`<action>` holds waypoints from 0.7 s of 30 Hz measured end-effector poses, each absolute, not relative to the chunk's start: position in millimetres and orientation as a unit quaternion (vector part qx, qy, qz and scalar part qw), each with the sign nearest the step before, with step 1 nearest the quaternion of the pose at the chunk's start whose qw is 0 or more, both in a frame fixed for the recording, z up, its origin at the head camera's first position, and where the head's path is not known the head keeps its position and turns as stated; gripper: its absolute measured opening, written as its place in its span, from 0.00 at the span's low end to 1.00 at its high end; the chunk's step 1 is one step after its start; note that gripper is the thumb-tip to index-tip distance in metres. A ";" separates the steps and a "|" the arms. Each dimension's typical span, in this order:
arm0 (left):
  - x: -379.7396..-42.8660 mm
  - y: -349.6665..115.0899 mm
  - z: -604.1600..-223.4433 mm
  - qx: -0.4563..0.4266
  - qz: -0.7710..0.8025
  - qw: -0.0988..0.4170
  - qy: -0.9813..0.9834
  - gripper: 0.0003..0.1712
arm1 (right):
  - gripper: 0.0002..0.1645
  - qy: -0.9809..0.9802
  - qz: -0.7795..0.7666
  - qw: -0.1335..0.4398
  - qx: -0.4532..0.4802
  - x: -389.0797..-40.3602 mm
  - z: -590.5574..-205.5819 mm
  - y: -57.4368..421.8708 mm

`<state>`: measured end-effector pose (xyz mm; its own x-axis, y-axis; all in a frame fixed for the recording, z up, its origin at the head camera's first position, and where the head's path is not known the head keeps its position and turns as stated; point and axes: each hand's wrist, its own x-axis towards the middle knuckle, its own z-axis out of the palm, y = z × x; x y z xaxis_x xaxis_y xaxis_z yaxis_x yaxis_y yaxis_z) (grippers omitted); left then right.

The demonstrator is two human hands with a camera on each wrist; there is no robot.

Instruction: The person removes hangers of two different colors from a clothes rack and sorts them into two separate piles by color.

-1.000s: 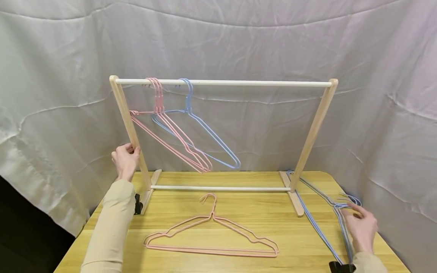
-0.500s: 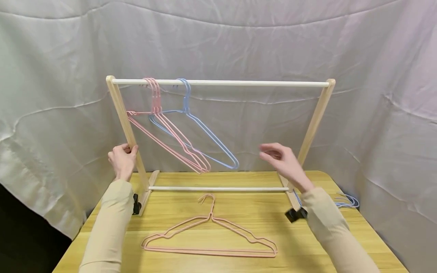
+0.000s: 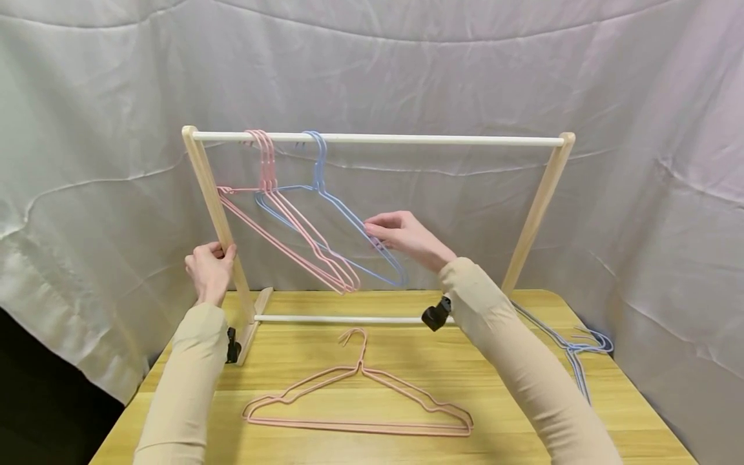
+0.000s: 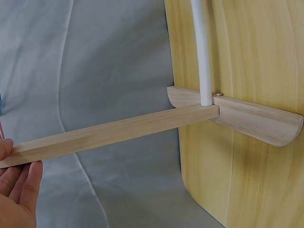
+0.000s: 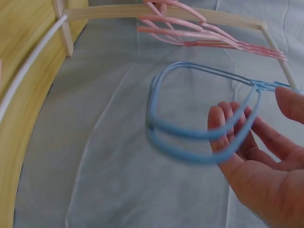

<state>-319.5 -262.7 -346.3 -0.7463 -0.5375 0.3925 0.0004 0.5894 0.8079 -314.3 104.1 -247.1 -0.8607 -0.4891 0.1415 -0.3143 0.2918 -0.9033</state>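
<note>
My left hand (image 3: 210, 271) grips the left wooden post (image 3: 208, 181) of a small clothes rack. In the left wrist view, the thumb and fingers (image 4: 29, 187) lie on opposite sides of it. My right hand (image 3: 413, 239) is at the right slope of the blue wire hangers (image 3: 319, 173) hanging from the white top bar (image 3: 442, 139). In the right wrist view their wires pass between the spread thumb (image 5: 289, 102) and the fingers; the thumb stands off the wire. Several pink hangers (image 3: 268, 171) hang left of the blue ones.
Pink hangers (image 3: 361, 367) lie flat on the wooden table (image 3: 325, 452) in front of the rack. More blue hangers (image 3: 574, 349) lie at the right, partly behind my right sleeve (image 3: 517, 349). A white lower bar (image 3: 337, 319) spans the rack's base; grey cloth (image 3: 465, 84) surrounds the table.
My right hand has left the blue hangers on the table and moved left and up to the hanging blue hangers. My left hand keeps its grip on the post.
</note>
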 end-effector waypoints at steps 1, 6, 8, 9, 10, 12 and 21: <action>-319.6 -262.7 -346.1 0.161 -0.424 0.317 -0.833 0.18 | 0.21 0.794 -0.547 0.082 -0.252 -315.5 -246.8 100.4; -319.6 -262.6 -346.1 0.162 -0.423 0.316 -0.834 0.18 | 0.17 0.781 -0.567 0.086 -0.246 -318.9 -249.2 88.0; -319.1 -262.7 -346.2 0.162 -0.422 0.314 -0.835 0.18 | 0.15 0.783 -0.568 0.076 -0.242 -319.0 -250.5 84.8; -319.0 -262.8 -346.3 0.163 -0.422 0.313 -0.836 0.18 | 0.15 0.785 -0.568 0.067 -0.239 -318.9 -251.2 83.7; -318.9 -262.7 -346.2 0.163 -0.422 0.311 -0.836 0.19 | 0.14 0.786 -0.569 0.055 -0.235 -318.7 -251.8 82.5; -318.9 -263.2 -346.2 0.162 -0.423 0.312 -0.835 0.19 | 0.14 0.789 -0.571 0.028 -0.225 -318.3 -252.3 80.5; -320.1 -263.8 -347.4 0.158 -0.427 0.317 -0.832 0.18 | 0.11 0.784 -0.590 -0.035 -0.192 -318.1 -253.8 76.6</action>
<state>-320.1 -263.8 -347.4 -0.7486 -0.5339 0.3932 0.0081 0.5855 0.8106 -318.1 76.6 -253.8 -0.9239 -0.2597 0.2811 -0.3420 0.2306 -0.9110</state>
